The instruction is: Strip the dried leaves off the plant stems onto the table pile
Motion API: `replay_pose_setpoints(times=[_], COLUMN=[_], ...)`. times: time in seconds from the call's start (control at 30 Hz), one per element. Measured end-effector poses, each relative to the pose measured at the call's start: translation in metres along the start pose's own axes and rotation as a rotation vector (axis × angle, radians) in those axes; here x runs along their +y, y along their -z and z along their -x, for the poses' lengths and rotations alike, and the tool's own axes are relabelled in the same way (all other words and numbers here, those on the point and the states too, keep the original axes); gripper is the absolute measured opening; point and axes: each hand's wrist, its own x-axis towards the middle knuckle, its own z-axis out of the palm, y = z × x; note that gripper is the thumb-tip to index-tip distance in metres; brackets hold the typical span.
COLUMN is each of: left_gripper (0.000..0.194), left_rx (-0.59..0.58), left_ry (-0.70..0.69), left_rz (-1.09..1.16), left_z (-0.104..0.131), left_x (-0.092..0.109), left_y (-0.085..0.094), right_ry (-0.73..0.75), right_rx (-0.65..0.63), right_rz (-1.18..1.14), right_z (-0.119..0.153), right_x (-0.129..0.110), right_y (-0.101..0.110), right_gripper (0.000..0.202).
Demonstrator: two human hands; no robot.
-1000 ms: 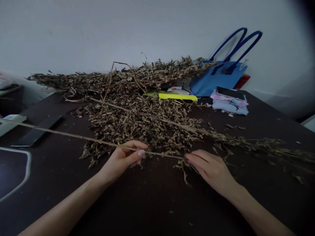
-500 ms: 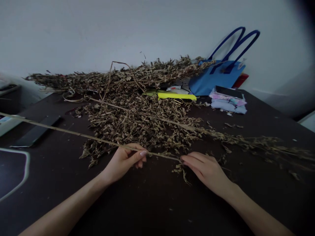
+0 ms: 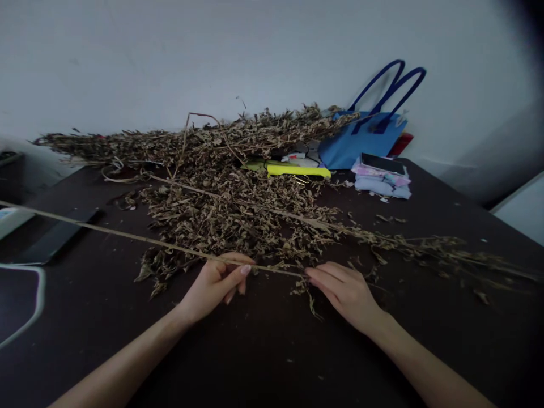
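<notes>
A long, thin dried plant stalk [image 3: 127,234] runs from the left edge to the middle of the view, above the dark table. My left hand [image 3: 216,283] pinches it between thumb and fingers, partway along. At its right end my right hand [image 3: 346,292] is closed on the stalk, the fingertips partly hidden. A few withered leaves [image 3: 313,303] hang just beside the right fingertips. Behind both hands lies a heap of dried, curled leaves [image 3: 238,212]. Across the heap rests another dried stalk [image 3: 276,212], its leafy end reaching to the right.
A large bundle of dried stems [image 3: 140,147] lies along the wall. Behind the heap are a yellow object [image 3: 297,170], a blue bag [image 3: 346,148] and a phone [image 3: 382,164] on folded cloth [image 3: 380,184]. A dark flat object [image 3: 59,235] and a white cable [image 3: 40,294] lie left.
The whole view has shifted slightly, so the bag and heap appear a little further left. Both hands keep their hold on the stalk, at nearly the same spacing.
</notes>
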Motion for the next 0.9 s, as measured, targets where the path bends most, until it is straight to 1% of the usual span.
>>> replay_pose_setpoints(times=[0.1, 0.2, 0.33, 0.43, 0.57, 0.77, 0.9], left_gripper=[0.038, 0.033, 0.029, 0.032, 0.043, 0.038, 0.037], left_rx=[-0.027, 0.011, 0.032, 0.027, 0.024, 0.088, 0.062], left_ry=[0.052, 0.067, 0.04, 0.024, 0.045, 0.154, 0.181], left_rz=[0.115, 0.181, 0.146, 0.089, 0.075, 0.164, 0.194], left_z=[0.001, 0.001, -0.001, -0.003, -0.005, -0.012, -0.018], left_x=[-0.001, -0.001, 0.0, 0.0, -0.001, -0.002, -0.001], left_y=[-0.006, -0.009, -0.004, -0.002, -0.005, -0.013, -0.016], right_ry=[0.019, 0.013, -0.018, -0.054, -0.105, -0.103, -0.104], right_rx=[0.024, 0.02, -0.08, -0.123, -0.098, -0.1, -0.111], right_rz=[0.047, 0.058, 0.011, -0.02, -0.055, -0.027, -0.017], right_z=[-0.003, -0.007, -0.01, -0.01, -0.009, -0.011, -0.011], right_x=[-0.006, -0.011, -0.016, -0.017, -0.021, -0.022, -0.018], right_y=[0.0, -0.001, -0.003, -0.005, -0.009, -0.012, -0.012], right_gripper=[0.019, 0.019, 0.023, 0.023, 0.019, 0.02, 0.019])
